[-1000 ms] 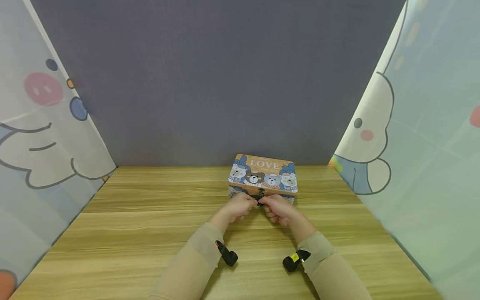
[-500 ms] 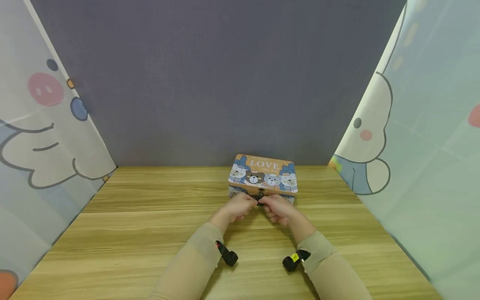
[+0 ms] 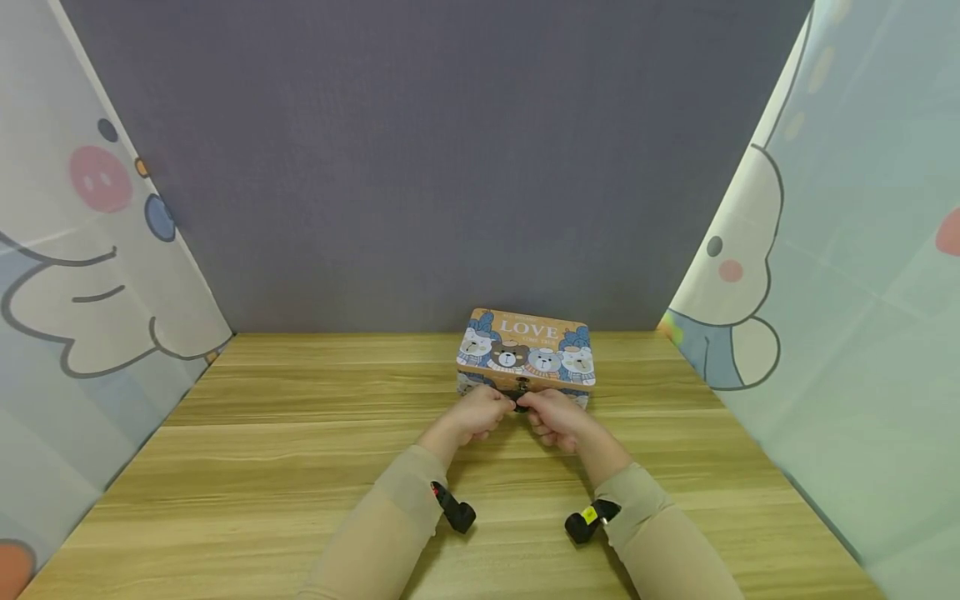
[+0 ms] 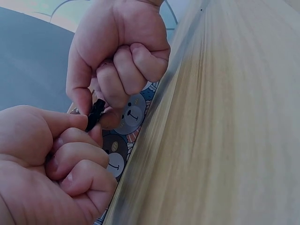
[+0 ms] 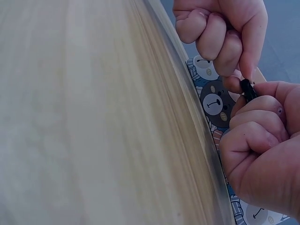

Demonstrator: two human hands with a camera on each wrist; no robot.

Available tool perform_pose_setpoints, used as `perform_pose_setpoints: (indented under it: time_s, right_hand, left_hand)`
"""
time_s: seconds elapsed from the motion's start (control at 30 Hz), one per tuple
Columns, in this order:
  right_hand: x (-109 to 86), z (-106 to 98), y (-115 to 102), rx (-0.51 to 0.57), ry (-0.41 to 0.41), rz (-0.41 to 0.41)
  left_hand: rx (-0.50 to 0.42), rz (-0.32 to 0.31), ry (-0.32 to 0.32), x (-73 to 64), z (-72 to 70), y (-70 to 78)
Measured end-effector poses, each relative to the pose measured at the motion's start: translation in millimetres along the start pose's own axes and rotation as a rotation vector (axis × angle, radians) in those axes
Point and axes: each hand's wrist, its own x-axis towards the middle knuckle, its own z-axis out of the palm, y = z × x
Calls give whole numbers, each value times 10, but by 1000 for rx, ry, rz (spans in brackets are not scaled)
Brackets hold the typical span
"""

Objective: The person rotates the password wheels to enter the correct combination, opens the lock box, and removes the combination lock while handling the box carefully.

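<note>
A rectangular tin box (image 3: pixel 525 346) printed with bears and the word LOVE stands at the back of the table, lid down. A metal latch (image 3: pixel 522 384) shows at its front. Just below it is a small black piece (image 4: pixel 95 115), mostly covered by fingers; whether it is a handle or a lock I cannot tell. My left hand (image 3: pixel 480 412) pinches this piece between thumb and index finger from the left. From the right, my right hand (image 3: pixel 558 418) pinches it the same way. Both hands' other fingers are curled in, and the two thumbs nearly meet.
The wooden table (image 3: pixel 315 417) spreads to both sides of the box. Behind rises a dark grey panel (image 3: pixel 450 167), close to the box's back. Cartoon-printed curtains (image 3: pixel 847 333) flank the table. Each sleeve carries a small black wrist camera (image 3: pixel 457 513).
Both hands keep their hold at the front of the box, and the box stays in place. Only the curtain on the left shifts slightly to the right.
</note>
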Motion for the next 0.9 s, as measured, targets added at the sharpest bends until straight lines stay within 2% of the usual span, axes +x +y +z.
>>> perform_pose_setpoints:
  time_s: [0.27,0.67,0.9]
  right_hand:
    - [20,-7,3,0,0,11]
    - [12,-18,-3,9,6,14]
    - [-3,-26,1,15,-3,12]
  left_hand:
    - [-10,5,0,7,-1,0]
    - [-28,-29,3,53,-20,-32]
    - [-36,-14,4,42,-16,-39]
